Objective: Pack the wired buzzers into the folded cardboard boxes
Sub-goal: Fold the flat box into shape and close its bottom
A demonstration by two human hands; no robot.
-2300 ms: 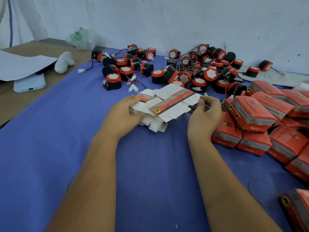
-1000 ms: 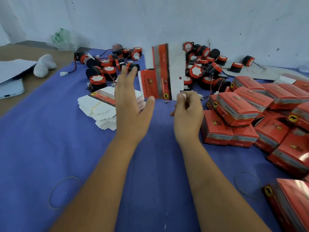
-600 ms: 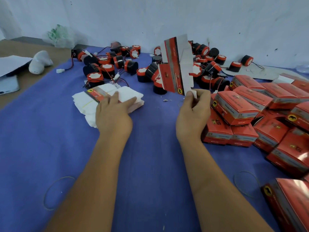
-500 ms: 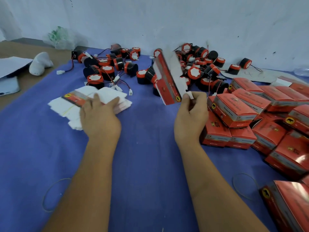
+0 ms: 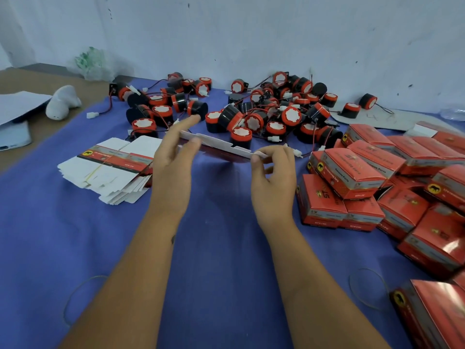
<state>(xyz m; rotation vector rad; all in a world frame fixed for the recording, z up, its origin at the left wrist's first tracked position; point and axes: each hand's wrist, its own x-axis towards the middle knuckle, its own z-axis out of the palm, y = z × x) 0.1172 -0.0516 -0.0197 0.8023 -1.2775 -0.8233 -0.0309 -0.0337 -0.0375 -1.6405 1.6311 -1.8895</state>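
Note:
A flat, unfolded cardboard box (image 5: 221,147) hangs edge-on above the blue cloth (image 5: 214,248), held between both hands. My right hand (image 5: 273,180) pinches its right end between thumb and forefinger. My left hand (image 5: 173,162) touches its left end with fingers stretched out and blurred. A stack of flat boxes (image 5: 110,170), white and red, lies to the left. A heap of black and red wired buzzers (image 5: 264,112) lies at the back by the wall.
Several closed red boxes (image 5: 352,167) are piled on the right, one (image 5: 432,313) at the near right corner. Rubber bands (image 5: 367,288) lie on the cloth. A white phone (image 5: 12,139), papers and a white object (image 5: 61,103) sit on the brown table at the left.
My left hand left the stack of flat boxes and came up to the flat box. My right hand tipped that box from upright to nearly level.

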